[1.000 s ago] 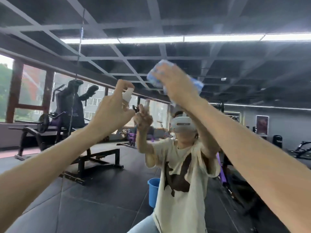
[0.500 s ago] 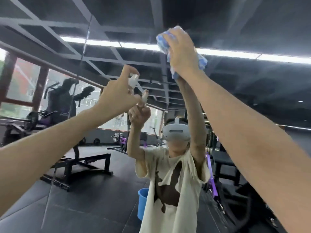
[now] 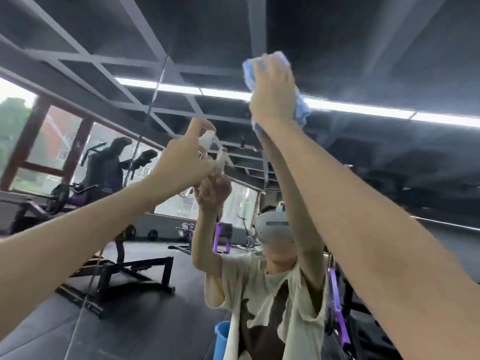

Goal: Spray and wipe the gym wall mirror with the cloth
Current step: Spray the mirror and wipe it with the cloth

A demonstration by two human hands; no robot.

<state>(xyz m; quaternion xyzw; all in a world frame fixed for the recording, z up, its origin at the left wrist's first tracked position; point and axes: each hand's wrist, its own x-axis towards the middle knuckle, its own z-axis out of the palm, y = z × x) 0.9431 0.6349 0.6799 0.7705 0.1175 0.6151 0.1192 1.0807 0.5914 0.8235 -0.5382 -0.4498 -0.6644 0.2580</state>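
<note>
Mirror glass [image 3: 389, 74] fills nearly the whole view, giving back a dark gym ceiling and the person standing before it. High on that glass sits the blue cloth [image 3: 301, 107], bunched and pressed against the mirror by the right hand [image 3: 272, 92]. Its fingers lie fairly straight over the wad, though motion blur softens them. Lower and to the left, the left hand [image 3: 179, 165] grips a small white spray bottle [image 3: 207, 137], fingers curled round its body and the index finger raised over the nozzle, which points at the glass.

Judging from this, the wiping step is in hand on the upper part of the mirror, with the bottle held ready. The next move likely calls for firm, even strokes across or down, and another spray on any dry patch.

By count: one cloth, one spray bottle, two hands. In the reflection stand one blue bucket [image 3: 222, 339] by the person's legs and one weight bench [image 3: 124, 271] further left.
</note>
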